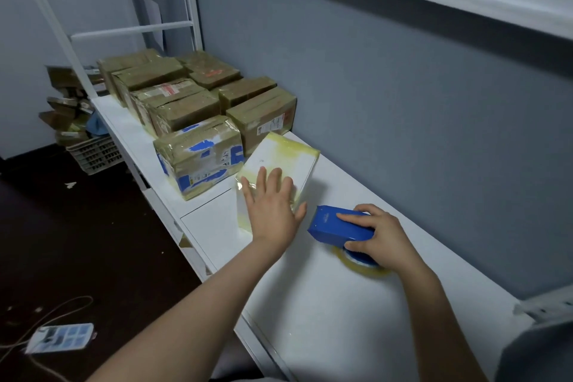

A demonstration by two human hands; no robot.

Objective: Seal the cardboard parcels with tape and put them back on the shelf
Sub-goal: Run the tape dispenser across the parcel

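Pressing down on the white parcel (288, 155), the left hand (273, 208) lies palm-flat on the taped top, fingers straight and spread, nothing gripped. Just beside it, the right hand (376, 236) has its fingers curled round the blue dispenser (335, 226), thumb on the near side, with the roll (361, 265) resting on the white shelf (341, 319) underneath. The parcel sits on that shelf, tilted and leaning against the brown parcels (186, 102) stacked behind it. My read is that this is the smoothing step. It is best done with a firm, even sweep from the middle out to the edges, pushing wrinkles over the corners while the dispenser stays parked and out of the way. Then the parcel should be squared up so it sits level in the row. It is hard to say whether the tape is cut free of the roll, because the dispenser's blade end does not show. The parcel's near face is hidden behind the left hand, its far side faces away, and the yellow film is too glossy to show where one strip ends.
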